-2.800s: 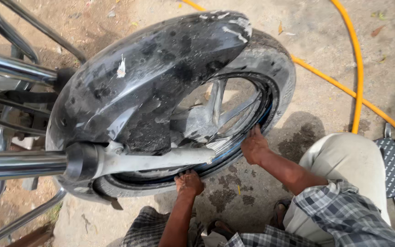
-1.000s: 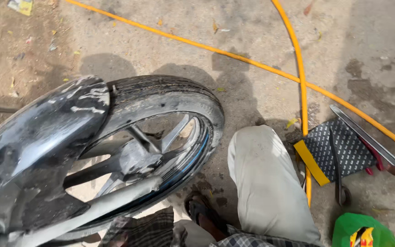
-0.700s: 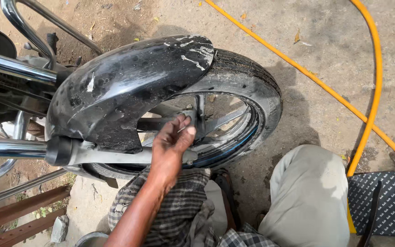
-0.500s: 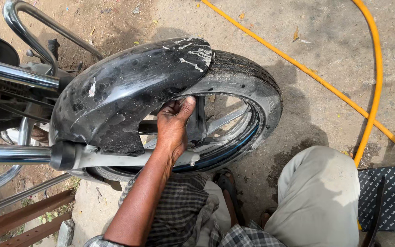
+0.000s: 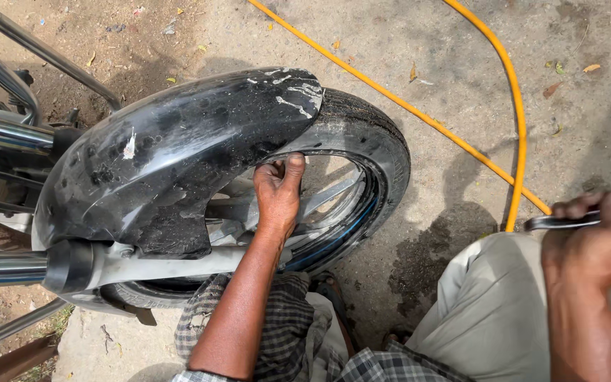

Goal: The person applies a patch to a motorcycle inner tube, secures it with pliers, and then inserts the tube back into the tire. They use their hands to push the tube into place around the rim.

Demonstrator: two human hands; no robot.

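Work on the wheel (image 5: 362, 152) looks barely begun, judging by how things lie. It sits mid-frame, mounted in the fork (image 5: 107, 265), tyre seated on the rim all round as far as can be seen, mudguard (image 5: 178, 152) in place over its upper left.

Left hand (image 5: 277, 194), at centre frame, reaches inside the wheel just under the mudguard's lower edge; its fingers curl closed on something there, thumb up against the tyre's inner side, but whether they clasp a spoke, the rim or a fitting cannot be told, since the palm hides it.

Right hand (image 5: 599, 237), at the right edge, is raised over the knee and closed tight round a slim metal tool (image 5: 563, 221), a flat bar or spanner whose free end points left. The tool is well apart from the wheel and touches nothing on it.

A yellow hose (image 5: 514, 127) loops over the ground at upper right, and a dark damp patch lies beside the tyre.

Nothing on the wheel appears loosened or taken off; the tool has not yet been put to the wheel.
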